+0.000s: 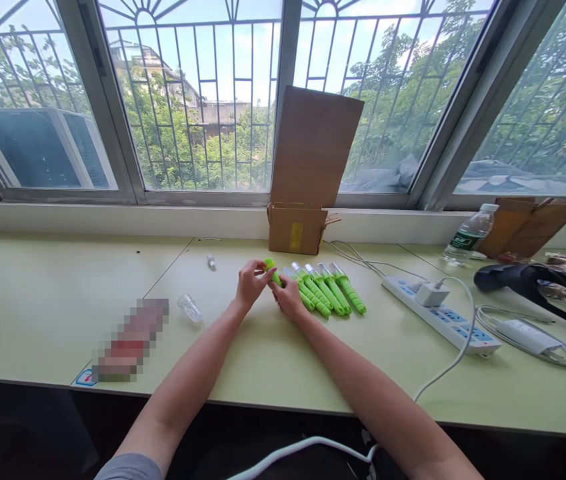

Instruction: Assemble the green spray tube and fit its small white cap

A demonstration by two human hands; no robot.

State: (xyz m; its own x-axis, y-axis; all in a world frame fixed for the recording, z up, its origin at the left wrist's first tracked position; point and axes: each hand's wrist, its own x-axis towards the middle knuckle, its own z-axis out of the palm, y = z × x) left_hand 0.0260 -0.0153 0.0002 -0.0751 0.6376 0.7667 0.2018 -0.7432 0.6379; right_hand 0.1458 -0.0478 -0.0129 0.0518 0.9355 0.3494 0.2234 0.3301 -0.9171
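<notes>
A green stick (273, 274) is held just above the desk (275, 360), between both hands: the left hand (250, 287) has its grip closed at the upper end, the right hand (290, 297) grips lower down. Just beside the right hand lie more green sticks with clear tips (341, 293). Leftward rests a clear cap (190, 309); behind stands an open cardboard box (294, 229); a power strip (440, 315) lies to the right.
</notes>
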